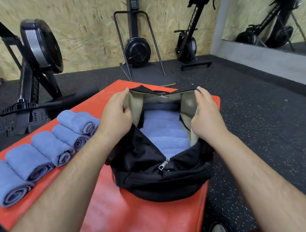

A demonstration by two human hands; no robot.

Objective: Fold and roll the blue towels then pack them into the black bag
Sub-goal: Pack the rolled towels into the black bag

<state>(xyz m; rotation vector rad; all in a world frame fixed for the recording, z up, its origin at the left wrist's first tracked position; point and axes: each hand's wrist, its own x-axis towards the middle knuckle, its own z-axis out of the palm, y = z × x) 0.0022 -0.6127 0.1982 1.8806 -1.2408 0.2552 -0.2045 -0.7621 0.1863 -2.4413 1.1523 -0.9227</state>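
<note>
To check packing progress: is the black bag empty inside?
No, several blue towels lie side by side inside the open black bag.

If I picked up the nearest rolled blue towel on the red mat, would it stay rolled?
Probably only if gripped around its middle: nothing ties the nearest rolled towel, and its spiral end shows loose layers. It looks soft, so it would likely squash and sag. Pushed sideways on the flat red mat, it might roll.

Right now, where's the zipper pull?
Head view, centre: the zipper pull lies at the near end of the bag, just below the packed towels.
</note>
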